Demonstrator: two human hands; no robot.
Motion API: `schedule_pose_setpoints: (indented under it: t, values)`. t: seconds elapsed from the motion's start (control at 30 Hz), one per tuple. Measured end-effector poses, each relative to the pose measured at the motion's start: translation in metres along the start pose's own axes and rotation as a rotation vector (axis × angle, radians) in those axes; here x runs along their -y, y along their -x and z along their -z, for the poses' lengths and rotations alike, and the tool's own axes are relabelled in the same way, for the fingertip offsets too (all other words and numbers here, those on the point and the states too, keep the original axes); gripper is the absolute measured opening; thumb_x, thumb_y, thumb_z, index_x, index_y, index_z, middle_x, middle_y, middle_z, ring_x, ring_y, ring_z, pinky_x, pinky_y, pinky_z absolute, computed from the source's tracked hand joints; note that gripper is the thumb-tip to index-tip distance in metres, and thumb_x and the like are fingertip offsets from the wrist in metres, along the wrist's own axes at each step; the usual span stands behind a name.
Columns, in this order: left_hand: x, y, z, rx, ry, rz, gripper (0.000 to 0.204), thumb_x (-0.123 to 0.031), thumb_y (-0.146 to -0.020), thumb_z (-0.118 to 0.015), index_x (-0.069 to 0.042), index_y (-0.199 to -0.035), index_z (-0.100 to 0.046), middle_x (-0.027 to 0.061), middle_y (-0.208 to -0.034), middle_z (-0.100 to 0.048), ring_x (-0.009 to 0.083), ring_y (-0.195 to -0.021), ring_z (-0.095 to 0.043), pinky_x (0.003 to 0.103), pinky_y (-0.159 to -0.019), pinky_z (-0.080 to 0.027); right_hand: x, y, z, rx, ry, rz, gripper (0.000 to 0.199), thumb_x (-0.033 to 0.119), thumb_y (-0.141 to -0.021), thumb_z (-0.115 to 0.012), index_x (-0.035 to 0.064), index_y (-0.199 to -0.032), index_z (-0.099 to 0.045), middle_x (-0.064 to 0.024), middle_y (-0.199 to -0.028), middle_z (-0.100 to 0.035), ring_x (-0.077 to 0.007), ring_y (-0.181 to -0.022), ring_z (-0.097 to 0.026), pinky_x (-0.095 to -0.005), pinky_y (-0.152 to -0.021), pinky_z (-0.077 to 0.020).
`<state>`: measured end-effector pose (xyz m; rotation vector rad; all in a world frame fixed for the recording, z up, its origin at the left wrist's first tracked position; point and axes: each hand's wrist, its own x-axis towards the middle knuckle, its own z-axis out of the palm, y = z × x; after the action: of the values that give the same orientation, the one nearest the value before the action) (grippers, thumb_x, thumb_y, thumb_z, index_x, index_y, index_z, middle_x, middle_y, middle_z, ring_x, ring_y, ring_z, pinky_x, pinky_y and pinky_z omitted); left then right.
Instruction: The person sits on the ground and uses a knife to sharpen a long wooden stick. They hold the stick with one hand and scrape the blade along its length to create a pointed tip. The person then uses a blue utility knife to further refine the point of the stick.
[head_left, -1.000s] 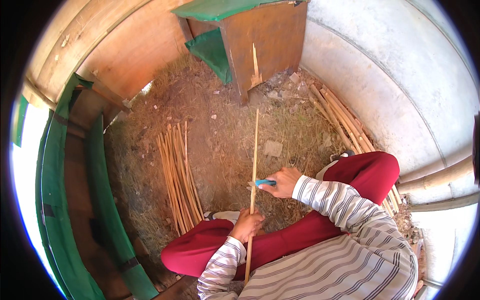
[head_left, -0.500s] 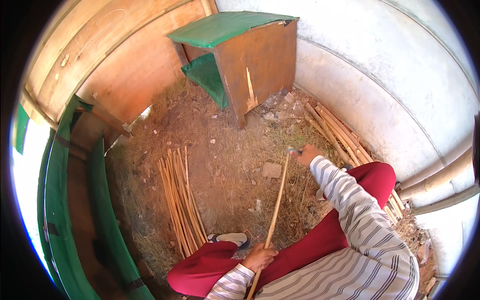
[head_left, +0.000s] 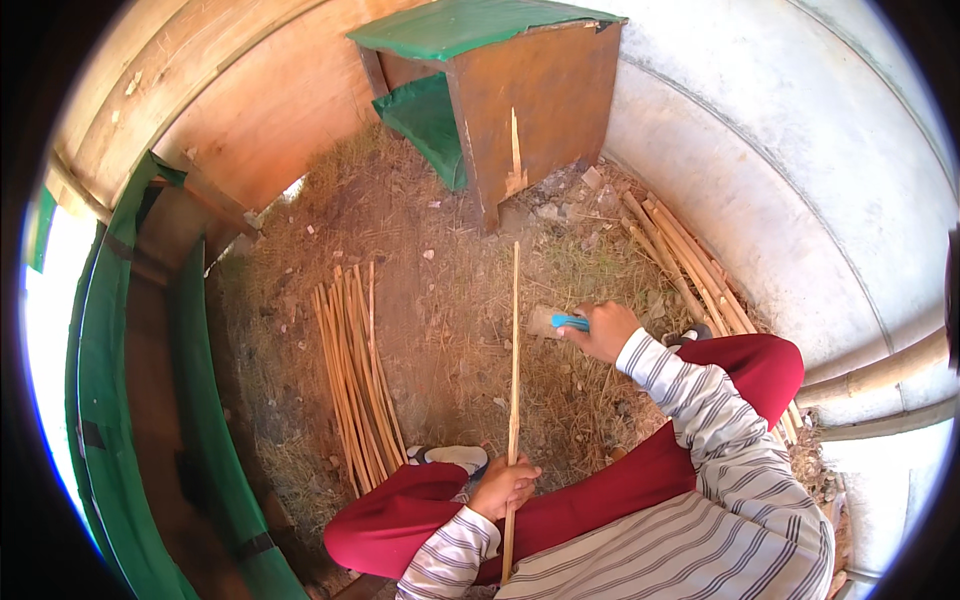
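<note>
A long, thin wooden stick [head_left: 515, 390] stands nearly upright in front of me, its lower end by my lap. My left hand [head_left: 505, 487] is closed round its lower part. To the right of the stick, and apart from it, my right hand [head_left: 605, 330] grips a small blue tool [head_left: 570, 322]. The tool points left toward the stick; its exact kind is too small to make out.
A bundle of sticks [head_left: 350, 385] lies by my left knee, and thicker poles [head_left: 700, 265] lie along the white wall [head_left: 740, 170]. A green-topped wooden desk [head_left: 540, 100] stands ahead. Green-covered benching [head_left: 215, 400] runs along the left.
The stick has swung from a rightward lean to nearly upright. My right hand has come down, away from the stick's upper end, showing the blue tool more plainly. My view has shifted slightly.
</note>
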<state>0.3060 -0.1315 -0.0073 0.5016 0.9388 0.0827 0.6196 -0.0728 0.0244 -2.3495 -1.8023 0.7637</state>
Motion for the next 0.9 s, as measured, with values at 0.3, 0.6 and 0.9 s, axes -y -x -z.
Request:
schedule_pose_setpoints:
  t: [0.3, 0.6, 0.9]
  values:
    - [-0.007, 0.008, -0.008, -0.007, -0.046, -0.019, 0.031, -0.001, -0.091, -0.060, -0.014, -0.073, -0.038, -0.0048, -0.053, -0.040, 0.0069, -0.033, -0.036, 0.026, -0.029, -0.023, 0.016, 0.051, -0.027, -0.318, -0.092, 0.341, 0.029, 0.021, -0.095, -0.063, 0.0000, -0.115, -0.063, -0.0173, -0.087, -0.066, -0.0361, -0.067, -0.068, -0.0444, -0.059, -0.0558]
    - [-0.003, -0.001, 0.000, -0.005, -0.007, 0.012, 0.029, -0.001, -0.090, -0.060, -0.014, -0.076, -0.038, -0.0049, -0.054, -0.040, 0.0061, -0.035, -0.036, 0.025, -0.030, -0.022, 0.031, 0.067, -0.059, -0.159, -0.297, 0.423, 0.041, 0.043, -0.099, -0.056, 0.0037, -0.097, -0.069, -0.0162, -0.059, -0.063, -0.0372, -0.052, -0.065, -0.0476, -0.052, -0.0541]
    - [-0.002, 0.001, -0.007, -0.043, -0.074, -0.044, 0.029, -0.004, -0.092, -0.062, -0.013, -0.077, -0.039, -0.0047, -0.055, -0.041, 0.0065, -0.035, -0.036, 0.026, -0.030, -0.024, 0.040, 0.068, -0.063, -0.104, -0.233, 0.441, 0.039, 0.045, -0.099, -0.055, 0.0090, -0.095, -0.070, -0.0140, -0.058, -0.064, -0.0358, -0.054, -0.066, -0.0478, -0.053, -0.0542]
